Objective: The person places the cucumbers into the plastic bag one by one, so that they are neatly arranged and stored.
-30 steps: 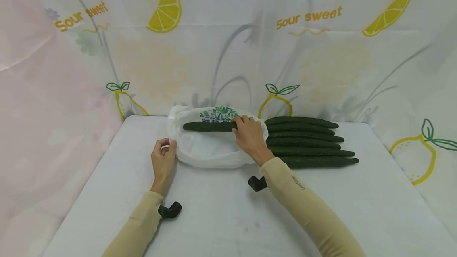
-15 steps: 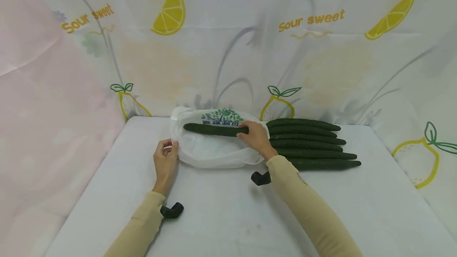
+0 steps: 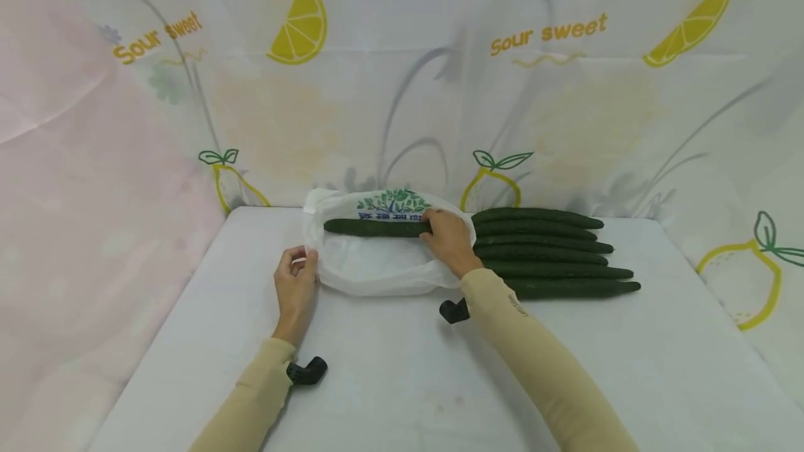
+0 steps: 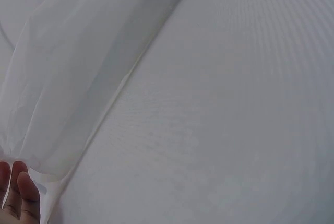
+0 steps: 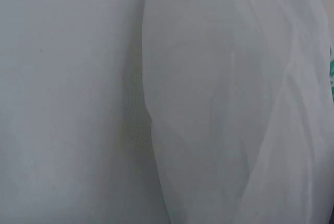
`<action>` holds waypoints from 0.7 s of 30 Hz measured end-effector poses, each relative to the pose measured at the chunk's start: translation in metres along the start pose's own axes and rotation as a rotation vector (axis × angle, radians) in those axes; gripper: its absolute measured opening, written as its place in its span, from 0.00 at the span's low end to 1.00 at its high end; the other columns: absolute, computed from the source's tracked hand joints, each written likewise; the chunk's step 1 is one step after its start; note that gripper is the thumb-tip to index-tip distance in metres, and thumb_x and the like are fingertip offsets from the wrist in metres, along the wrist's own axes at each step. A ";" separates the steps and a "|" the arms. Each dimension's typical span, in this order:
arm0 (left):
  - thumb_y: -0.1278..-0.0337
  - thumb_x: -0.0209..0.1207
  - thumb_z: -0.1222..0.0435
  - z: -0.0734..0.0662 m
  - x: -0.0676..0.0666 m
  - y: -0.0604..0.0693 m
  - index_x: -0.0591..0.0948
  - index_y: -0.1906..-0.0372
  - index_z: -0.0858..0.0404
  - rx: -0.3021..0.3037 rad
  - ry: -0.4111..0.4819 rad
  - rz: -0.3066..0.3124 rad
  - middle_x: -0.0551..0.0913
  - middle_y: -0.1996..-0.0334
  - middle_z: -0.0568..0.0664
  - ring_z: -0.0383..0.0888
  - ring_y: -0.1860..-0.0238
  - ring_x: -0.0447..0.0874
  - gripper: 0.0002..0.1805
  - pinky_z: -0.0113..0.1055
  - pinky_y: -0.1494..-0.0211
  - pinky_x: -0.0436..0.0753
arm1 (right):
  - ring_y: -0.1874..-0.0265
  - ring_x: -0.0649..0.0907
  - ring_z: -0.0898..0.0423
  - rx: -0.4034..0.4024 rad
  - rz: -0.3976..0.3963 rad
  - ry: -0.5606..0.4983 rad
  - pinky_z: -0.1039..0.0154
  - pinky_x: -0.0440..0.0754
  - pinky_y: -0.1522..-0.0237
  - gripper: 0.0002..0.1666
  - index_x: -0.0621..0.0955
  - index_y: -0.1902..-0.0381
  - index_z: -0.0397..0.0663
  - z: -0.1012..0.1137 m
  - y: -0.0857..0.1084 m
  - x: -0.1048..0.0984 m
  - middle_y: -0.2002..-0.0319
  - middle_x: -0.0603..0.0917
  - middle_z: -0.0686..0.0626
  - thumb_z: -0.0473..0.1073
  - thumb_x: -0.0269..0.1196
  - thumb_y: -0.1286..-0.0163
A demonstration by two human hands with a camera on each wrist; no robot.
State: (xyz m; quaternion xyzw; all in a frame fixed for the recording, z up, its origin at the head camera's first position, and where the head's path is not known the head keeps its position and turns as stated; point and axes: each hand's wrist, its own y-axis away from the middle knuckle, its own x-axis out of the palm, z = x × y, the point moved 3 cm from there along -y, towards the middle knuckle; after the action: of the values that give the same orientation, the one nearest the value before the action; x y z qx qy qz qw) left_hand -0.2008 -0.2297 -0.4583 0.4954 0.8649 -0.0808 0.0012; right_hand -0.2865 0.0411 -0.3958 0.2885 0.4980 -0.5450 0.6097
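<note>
A white plastic bag (image 3: 370, 286) with a green tree print lies on the table, its mouth spread wide. My left hand (image 3: 296, 291) pinches the rim at the bag's left end. In the left wrist view, curled fingertips (image 4: 27, 190) meet the thin film. My right hand (image 3: 449, 241) grips the right part of a long dark-green cucumber (image 3: 377, 228), which lies nearly level within the bag's opening. Whether the cucumber touches the bag's bottom I cannot tell. The right wrist view shows the bag's side (image 5: 224, 98) but neither fingers nor cucumber.
Several more cucumbers (image 3: 553, 253) lie side by side to the right of the bag, their left ends partly hidden by the bag and right arm. Black wrist-worn pieces (image 3: 308, 371) jut from both sleeves. A printed cloth backdrop (image 3: 389, 103) rises behind the white table (image 3: 377, 382).
The cucumber has shifted slightly left within the bag's mouth, tilting down at its right end and then levelling. The left hand keeps its place at the rim.
</note>
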 end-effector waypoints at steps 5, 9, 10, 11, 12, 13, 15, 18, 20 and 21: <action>0.37 0.57 0.58 0.000 0.001 0.000 0.76 0.53 0.65 -0.004 0.009 -0.007 0.74 0.64 0.44 0.29 0.71 0.74 0.15 0.20 0.73 0.74 | 0.60 0.84 0.47 -0.007 -0.002 0.022 0.54 0.82 0.58 0.19 0.80 0.49 0.51 0.000 -0.002 0.003 0.52 0.84 0.46 0.44 0.66 0.39; 0.38 0.57 0.59 0.001 0.002 0.001 0.75 0.53 0.64 -0.010 0.007 0.001 0.74 0.64 0.44 0.30 0.71 0.75 0.14 0.20 0.73 0.75 | 0.60 0.84 0.48 -0.007 0.003 0.073 0.54 0.82 0.58 0.19 0.80 0.49 0.50 -0.001 -0.004 0.006 0.53 0.84 0.47 0.44 0.66 0.38; 0.38 0.57 0.59 0.001 0.002 0.001 0.75 0.53 0.64 -0.012 0.003 0.000 0.74 0.64 0.44 0.30 0.71 0.75 0.15 0.20 0.73 0.75 | 0.59 0.84 0.48 -0.006 0.005 0.087 0.54 0.82 0.57 0.19 0.80 0.49 0.51 -0.001 -0.004 0.007 0.53 0.84 0.47 0.44 0.65 0.38; 0.38 0.57 0.59 0.001 0.002 0.002 0.75 0.53 0.65 -0.015 0.005 -0.002 0.74 0.64 0.44 0.30 0.71 0.75 0.15 0.21 0.73 0.75 | 0.59 0.84 0.48 -0.005 0.010 0.098 0.53 0.82 0.57 0.19 0.80 0.49 0.51 -0.001 -0.004 0.007 0.53 0.85 0.47 0.44 0.65 0.38; 0.38 0.57 0.59 0.001 0.002 0.002 0.75 0.53 0.65 -0.015 0.003 -0.003 0.74 0.64 0.45 0.30 0.71 0.75 0.15 0.21 0.73 0.75 | 0.58 0.84 0.47 -0.003 0.016 0.108 0.53 0.82 0.57 0.19 0.80 0.48 0.51 -0.002 -0.005 0.008 0.53 0.85 0.47 0.45 0.65 0.37; 0.38 0.57 0.59 0.001 0.002 0.002 0.76 0.53 0.65 -0.016 0.005 -0.005 0.74 0.64 0.45 0.30 0.71 0.75 0.15 0.20 0.73 0.75 | 0.58 0.83 0.47 -0.004 0.021 0.117 0.53 0.82 0.57 0.19 0.80 0.48 0.51 -0.002 -0.005 0.008 0.53 0.85 0.47 0.45 0.65 0.37; 0.38 0.57 0.58 0.000 0.002 0.002 0.76 0.53 0.66 -0.013 0.005 -0.001 0.74 0.64 0.46 0.30 0.71 0.75 0.16 0.21 0.73 0.75 | 0.57 0.83 0.46 0.003 0.032 0.125 0.52 0.81 0.57 0.19 0.80 0.48 0.52 -0.002 -0.005 0.010 0.52 0.85 0.47 0.45 0.65 0.37; 0.38 0.57 0.58 -0.002 0.002 0.002 0.75 0.52 0.67 -0.008 -0.003 0.012 0.74 0.62 0.47 0.30 0.69 0.75 0.17 0.20 0.73 0.75 | 0.57 0.83 0.45 0.016 0.045 0.133 0.51 0.81 0.57 0.19 0.80 0.47 0.52 -0.002 -0.005 0.011 0.52 0.84 0.46 0.45 0.64 0.36; 0.38 0.57 0.58 -0.003 0.001 0.002 0.75 0.52 0.67 -0.006 -0.010 0.011 0.74 0.61 0.46 0.30 0.69 0.75 0.17 0.20 0.72 0.75 | 0.56 0.82 0.45 0.017 0.054 0.138 0.50 0.81 0.56 0.20 0.80 0.46 0.52 -0.001 -0.006 0.012 0.51 0.83 0.45 0.45 0.64 0.36; 0.38 0.57 0.59 -0.003 0.000 0.002 0.75 0.52 0.67 -0.006 -0.013 0.008 0.74 0.61 0.46 0.30 0.68 0.75 0.16 0.20 0.72 0.75 | 0.55 0.82 0.44 0.014 0.055 0.142 0.50 0.81 0.56 0.20 0.79 0.46 0.51 -0.001 -0.007 0.013 0.51 0.83 0.45 0.45 0.64 0.36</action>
State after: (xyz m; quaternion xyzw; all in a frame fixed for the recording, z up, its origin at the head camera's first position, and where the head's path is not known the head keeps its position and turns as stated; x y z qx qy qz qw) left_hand -0.1989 -0.2283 -0.4554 0.4985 0.8630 -0.0813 0.0089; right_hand -0.2941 0.0353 -0.4067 0.3442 0.5280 -0.5097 0.5856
